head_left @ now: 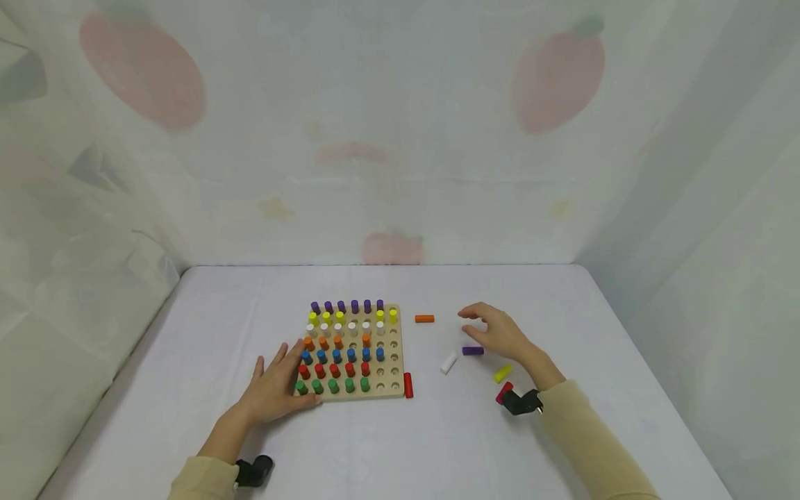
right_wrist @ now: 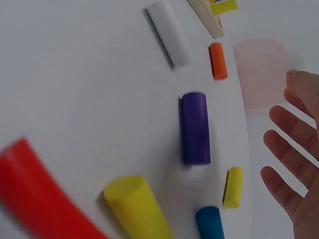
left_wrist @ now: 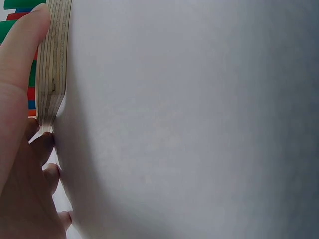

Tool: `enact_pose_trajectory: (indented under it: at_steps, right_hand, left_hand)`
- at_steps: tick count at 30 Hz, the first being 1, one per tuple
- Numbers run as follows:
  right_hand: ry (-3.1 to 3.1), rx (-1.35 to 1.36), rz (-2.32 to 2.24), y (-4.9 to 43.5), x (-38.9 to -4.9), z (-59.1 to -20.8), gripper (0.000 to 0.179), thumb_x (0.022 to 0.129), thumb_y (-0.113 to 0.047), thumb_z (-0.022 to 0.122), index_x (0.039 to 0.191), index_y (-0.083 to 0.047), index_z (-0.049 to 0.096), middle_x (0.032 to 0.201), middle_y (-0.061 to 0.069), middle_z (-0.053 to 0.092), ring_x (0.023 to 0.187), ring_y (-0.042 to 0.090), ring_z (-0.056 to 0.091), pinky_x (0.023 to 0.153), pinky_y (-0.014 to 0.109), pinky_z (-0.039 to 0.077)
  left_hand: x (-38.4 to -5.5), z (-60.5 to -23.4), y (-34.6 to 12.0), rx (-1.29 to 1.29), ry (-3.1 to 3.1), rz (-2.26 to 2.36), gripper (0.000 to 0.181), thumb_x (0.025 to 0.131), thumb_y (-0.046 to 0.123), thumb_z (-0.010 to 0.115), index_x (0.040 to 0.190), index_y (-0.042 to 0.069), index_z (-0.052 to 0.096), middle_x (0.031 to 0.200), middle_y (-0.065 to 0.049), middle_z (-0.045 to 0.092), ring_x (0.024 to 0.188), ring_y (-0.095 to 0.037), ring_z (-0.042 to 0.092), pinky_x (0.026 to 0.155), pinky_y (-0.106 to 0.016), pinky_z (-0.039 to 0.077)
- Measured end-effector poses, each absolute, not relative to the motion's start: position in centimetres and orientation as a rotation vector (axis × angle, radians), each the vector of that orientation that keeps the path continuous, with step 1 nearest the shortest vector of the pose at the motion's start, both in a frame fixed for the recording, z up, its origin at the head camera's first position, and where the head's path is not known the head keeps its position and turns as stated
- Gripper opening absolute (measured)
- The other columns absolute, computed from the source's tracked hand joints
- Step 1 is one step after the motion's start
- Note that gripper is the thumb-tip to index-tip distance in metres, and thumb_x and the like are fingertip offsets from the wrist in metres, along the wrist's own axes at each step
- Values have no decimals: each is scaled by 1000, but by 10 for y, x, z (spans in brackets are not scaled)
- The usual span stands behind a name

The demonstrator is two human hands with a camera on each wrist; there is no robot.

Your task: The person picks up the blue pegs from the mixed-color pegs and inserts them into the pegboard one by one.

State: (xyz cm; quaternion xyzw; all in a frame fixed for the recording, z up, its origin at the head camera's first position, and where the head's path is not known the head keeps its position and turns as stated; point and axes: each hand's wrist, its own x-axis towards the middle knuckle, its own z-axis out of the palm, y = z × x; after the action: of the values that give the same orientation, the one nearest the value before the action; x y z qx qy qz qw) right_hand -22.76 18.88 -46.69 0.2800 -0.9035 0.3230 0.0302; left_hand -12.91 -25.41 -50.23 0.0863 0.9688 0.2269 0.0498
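Note:
A wooden pegboard (head_left: 400, 351) holds rows of green, red, blue, orange, white, yellow and purple pegs, with some holes bare. My left hand (head_left: 275, 389) rests at its near left corner. The thumb lies on the front edge and the other fingers spread along the left side; the left wrist view shows the thumb (left_wrist: 37, 30) against the layered edge. To the right, my right hand (head_left: 496, 333) hovers above a purple peg (head_left: 472, 351) lying on the table. Its fingers are apart, with nothing between them and the thumb.
Loose pegs lie right of the board: orange (head_left: 424, 319), white (head_left: 448, 363), yellow (head_left: 503, 373), red (head_left: 503, 393) near the right wrist, and another red peg (head_left: 408, 385) beside the board. The right wrist view also has a blue peg (right_wrist: 209, 222) and second yellow peg (right_wrist: 233, 187).

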Motion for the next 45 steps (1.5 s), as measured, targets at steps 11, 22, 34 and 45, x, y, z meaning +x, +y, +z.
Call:
enact_pose_trajectory:
  at_steps: [11, 22, 34, 45]
  right_hand:
    - [-2847, 715, 1001, 218, -225, -472, 31, 86, -18, 65, 114, -6, 60, 111, 5, 64, 102, 24, 59, 88, 45, 48]
    - [-2938, 576, 913, 233, -223, -486, 30, 86, -19, 65, 113, -8, 60, 108, 5, 62, 98, 23, 57, 86, 44, 49]
    - [-2913, 599, 910, 240, -222, -498, 28, 82, -14, 68, 109, -7, 62, 103, 2, 64, 91, 18, 58, 82, 38, 51]
    - [-2947, 646, 848, 247, -221, -502, 27, 81, -12, 70, 107, -8, 64, 100, 1, 63, 86, 15, 55, 80, 36, 51]
  left_hand:
    - [-129, -503, -255, 260, 2950, 701, 115, 61, 68, 69, 148, 10, 20, 150, -14, 27, 139, -40, 13, 103, -68, -2]
    - [-129, -503, -254, 259, 2948, 703, 115, 61, 67, 70, 148, 10, 19, 150, -14, 27, 139, -40, 13, 103, -68, -2]
    - [-129, -502, -254, 254, 2944, 703, 115, 61, 67, 70, 148, 10, 20, 150, -14, 27, 139, -40, 13, 103, -68, -2]
    - [-129, -502, -254, 253, 2946, 702, 115, 61, 67, 70, 148, 10, 20, 150, -14, 27, 139, -40, 13, 103, -68, -2]
